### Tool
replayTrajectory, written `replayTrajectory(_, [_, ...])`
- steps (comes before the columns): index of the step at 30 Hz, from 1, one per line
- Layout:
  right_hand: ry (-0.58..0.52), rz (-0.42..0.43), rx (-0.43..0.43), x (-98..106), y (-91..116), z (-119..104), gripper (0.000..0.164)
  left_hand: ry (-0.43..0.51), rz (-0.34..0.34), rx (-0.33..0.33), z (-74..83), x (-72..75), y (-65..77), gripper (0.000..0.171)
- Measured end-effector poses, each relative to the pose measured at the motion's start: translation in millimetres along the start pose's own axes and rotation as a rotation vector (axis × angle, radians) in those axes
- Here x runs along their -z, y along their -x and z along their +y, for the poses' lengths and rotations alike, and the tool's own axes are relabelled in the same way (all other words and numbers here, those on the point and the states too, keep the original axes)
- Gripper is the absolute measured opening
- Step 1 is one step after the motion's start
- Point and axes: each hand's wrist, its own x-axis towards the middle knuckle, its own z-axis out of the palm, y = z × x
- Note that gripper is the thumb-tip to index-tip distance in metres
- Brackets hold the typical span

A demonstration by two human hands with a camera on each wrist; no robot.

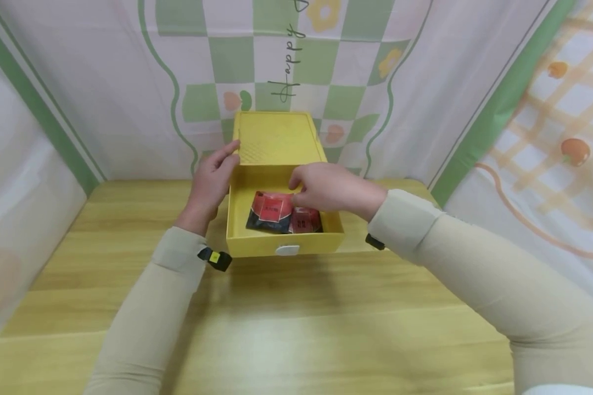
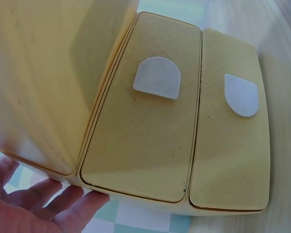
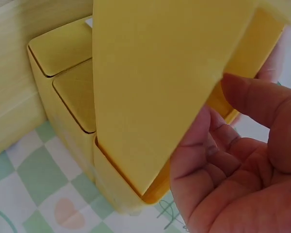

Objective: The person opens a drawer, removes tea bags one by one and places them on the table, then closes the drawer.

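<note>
A yellow drawer cabinet [image 1: 279, 137] stands at the back of the table, its top drawer [image 1: 285, 244] pulled out towards me. Inside lie two red-and-black packets: the left packet [image 1: 270, 211] partly overlaps the right packet [image 1: 305, 222]. My left hand [image 1: 211, 180] touches the cabinet's left side with extended fingers. Over the drawer's right side reaches my right hand [image 1: 328, 187], its fingertips above the packets. The right wrist view shows its thumb [image 3: 254, 97] by the drawer's rim and its other fingers loosely bent, with nothing visible between them.
Two closed lower drawers with white handles, a middle drawer handle [image 2: 157, 77] and a bottom drawer handle [image 2: 241, 95], face the left wrist camera. Wooden table surface [image 1: 277, 329] extends in front. A green-and-white patterned cloth [image 1: 277, 60] hangs behind the cabinet.
</note>
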Motion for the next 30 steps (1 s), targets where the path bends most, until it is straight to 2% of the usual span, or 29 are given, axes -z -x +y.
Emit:
replayTrajectory(6, [-0.019, -0.065, -0.003, -4, -10, -2, 0.04, -0.031, 0.007, 0.007, -0.9, 2.6, 0.5, 0.046])
replayTrajectory(11, [-0.018, -0.104, -0.012, -10, -15, -4, 0.036, -0.008, 0.012, 0.007, -1.3, 1.8, 0.5, 0.046])
replayTrajectory(22, [-0.079, -0.101, -0.007, -12, -19, -4, 0.035, -0.008, 0.009, -0.009, -0.9, 2.0, 0.7, 0.045])
replayTrajectory(30, [-0.092, -0.077, 0.029, -17, -21, -3, 0.025, -0.019, 0.009, 0.002, -1.9, 0.4, -0.4, 0.046])
